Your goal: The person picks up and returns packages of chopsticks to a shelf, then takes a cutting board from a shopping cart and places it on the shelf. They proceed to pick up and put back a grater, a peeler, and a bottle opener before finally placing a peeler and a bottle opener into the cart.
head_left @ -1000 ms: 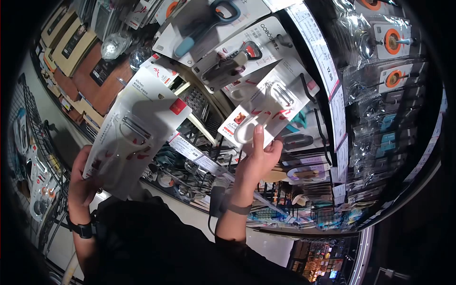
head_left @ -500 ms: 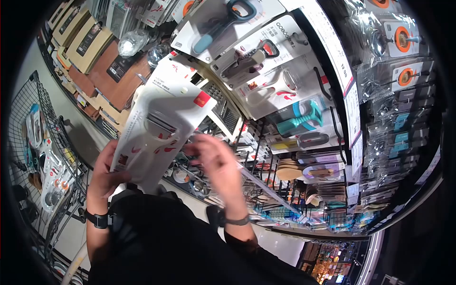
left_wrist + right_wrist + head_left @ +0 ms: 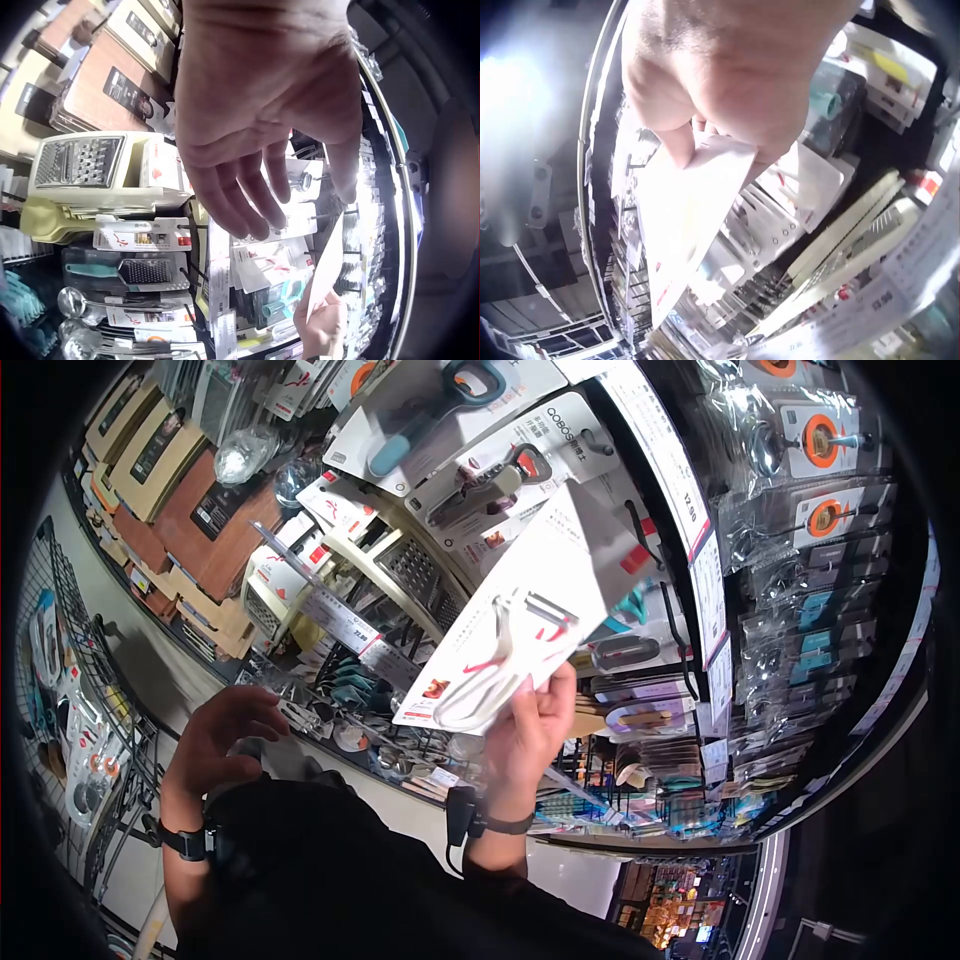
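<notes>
My right hand (image 3: 532, 735) grips a white-carded peeler pack (image 3: 515, 630) by its lower right edge, thumb over the front. A white Y-shaped peeler shows through the clear plastic. In the right wrist view the thumb and fingers pinch the same card (image 3: 694, 206), seen at a slant. Down to the left, my left hand (image 3: 222, 745) holds nothing, its fingers loosely bent. The left wrist view has that palm (image 3: 270, 97) with fingers hanging relaxed in front of the rack, and the held card edge-on beyond it.
Hooks of carded tools fill the rack, among them a bottle opener pack (image 3: 515, 480) behind the held card. Graters (image 3: 420, 580) hang left of it, with wooden cutting boards (image 3: 215, 500) farther left. A price rail (image 3: 665, 470) runs along the right. A wire cart (image 3: 85, 700) holding packs stands at left.
The pack that was in my left hand has left it, and the left hand is empty. My right hand, blurred beside that pack half a second ago, now holds a peeler pack out toward the rack.
</notes>
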{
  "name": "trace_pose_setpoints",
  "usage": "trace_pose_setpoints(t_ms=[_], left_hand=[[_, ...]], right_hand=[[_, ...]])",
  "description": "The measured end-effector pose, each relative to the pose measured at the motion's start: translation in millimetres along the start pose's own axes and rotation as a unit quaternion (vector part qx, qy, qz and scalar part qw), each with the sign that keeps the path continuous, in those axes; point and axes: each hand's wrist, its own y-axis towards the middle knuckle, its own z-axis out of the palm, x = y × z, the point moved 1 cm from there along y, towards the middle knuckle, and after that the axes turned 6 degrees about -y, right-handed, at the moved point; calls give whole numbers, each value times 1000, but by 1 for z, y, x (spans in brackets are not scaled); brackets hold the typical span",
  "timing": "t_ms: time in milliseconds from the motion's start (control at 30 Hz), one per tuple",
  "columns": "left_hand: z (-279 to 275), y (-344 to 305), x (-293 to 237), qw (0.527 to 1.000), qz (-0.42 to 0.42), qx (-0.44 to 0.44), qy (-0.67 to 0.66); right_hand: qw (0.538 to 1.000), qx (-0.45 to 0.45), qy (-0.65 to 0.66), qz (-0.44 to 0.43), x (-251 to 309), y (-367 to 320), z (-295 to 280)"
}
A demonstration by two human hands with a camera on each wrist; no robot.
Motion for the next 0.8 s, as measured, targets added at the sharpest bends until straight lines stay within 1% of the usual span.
trace_pose_setpoints(t_ms=[67, 100, 167, 267, 333, 400, 433, 500, 800], left_hand=[[0, 1, 0, 1000, 0, -2, 6], [0, 1, 0, 1000, 3, -4, 3], [-1, 1, 1, 1000, 3, -5, 0], [-3, 3, 3, 1000, 4, 0, 4], [-3, 3, 2, 1000, 1, -4, 4], [-2, 2, 1, 1000, 4, -11, 7], [-2, 2, 2, 1000, 7, -15, 9], [-2, 2, 1, 1000, 5, -16, 13], [-4, 0, 0, 1000, 3, -19, 9]], right_hand=[[997, -17, -60, -45, 9, -4, -4], [997, -17, -61, -46, 10, -2, -7], [994, -53, -60, -71, 13, -1, -13], [995, -76, -28, -53, 15, 6, -11], [995, -73, -22, -58, 13, 6, -11], [991, -104, -45, -70, 12, 6, -9], [991, -104, -45, -69, 13, 6, -8], [988, -134, -32, -65, 15, 6, -8], [991, -110, -39, -62, 15, 4, -7]])
